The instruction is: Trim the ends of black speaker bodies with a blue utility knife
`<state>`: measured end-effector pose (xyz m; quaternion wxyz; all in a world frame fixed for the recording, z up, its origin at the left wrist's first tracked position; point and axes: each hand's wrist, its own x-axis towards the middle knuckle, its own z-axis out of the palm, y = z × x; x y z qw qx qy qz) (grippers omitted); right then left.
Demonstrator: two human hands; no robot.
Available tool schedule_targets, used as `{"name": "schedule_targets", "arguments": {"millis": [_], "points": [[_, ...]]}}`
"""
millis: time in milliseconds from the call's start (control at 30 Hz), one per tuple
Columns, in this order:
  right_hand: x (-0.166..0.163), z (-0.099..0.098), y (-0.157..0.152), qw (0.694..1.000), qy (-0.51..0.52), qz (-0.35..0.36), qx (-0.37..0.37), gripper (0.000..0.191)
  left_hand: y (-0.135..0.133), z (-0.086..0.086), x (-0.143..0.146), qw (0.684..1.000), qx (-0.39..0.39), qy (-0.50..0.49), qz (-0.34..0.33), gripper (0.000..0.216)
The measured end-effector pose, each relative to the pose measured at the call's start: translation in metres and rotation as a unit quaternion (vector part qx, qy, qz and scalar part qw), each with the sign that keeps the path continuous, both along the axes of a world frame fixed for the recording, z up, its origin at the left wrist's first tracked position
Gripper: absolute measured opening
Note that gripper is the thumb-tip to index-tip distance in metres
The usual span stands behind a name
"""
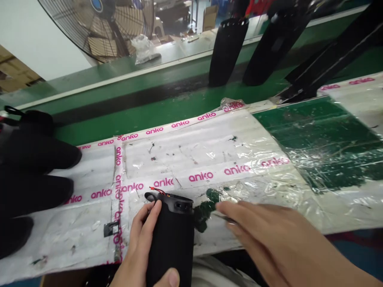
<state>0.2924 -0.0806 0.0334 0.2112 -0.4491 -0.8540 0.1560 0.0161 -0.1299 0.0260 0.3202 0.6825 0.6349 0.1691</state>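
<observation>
My left hand (140,243) is wrapped round a black fabric-covered cylinder (172,239) near the table's front edge, its open top end pointing away from me. Thin red wires (158,191) stick out of that end. My right hand (269,235) lies to the right of the cylinder, fingers stretched out toward a thin metal tool (224,218) lying on the table; the fingertips are on or just over it.
The work mat (209,151) is white sheet taped with pink "anko" tape and clear film. Several black cylinders (30,175) are stacked at the left. Upright black cylinders (226,52) stand on the green conveyor (149,107) behind. A large fan (101,24) stands at the back left.
</observation>
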Motion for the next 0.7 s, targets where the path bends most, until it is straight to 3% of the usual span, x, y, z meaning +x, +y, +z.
{"name": "schedule_targets", "arguments": {"millis": [133,333,533,633,700], "points": [[0.007,-0.004,-0.016,0.998,0.026,-0.051,0.036,0.026,0.002,0.0,-0.011,1.0,0.014,0.024,0.012,0.074],[-0.018,-0.026,-0.031,0.997,-0.001,-0.076,0.028,0.032,-0.001,0.008,-0.031,0.993,0.08,0.037,0.078,0.062],[-0.035,-0.044,-0.04,0.992,-0.011,-0.107,0.068,0.039,-0.006,0.026,-0.017,0.986,0.086,0.13,0.066,0.048],[-0.034,-0.05,-0.044,0.992,-0.008,-0.103,0.076,0.038,-0.003,0.025,-0.012,0.984,0.07,0.147,0.075,0.074],[-0.03,-0.052,-0.046,0.995,-0.004,-0.077,0.068,0.035,-0.003,0.025,-0.014,0.986,0.055,0.138,0.082,0.081]]}}
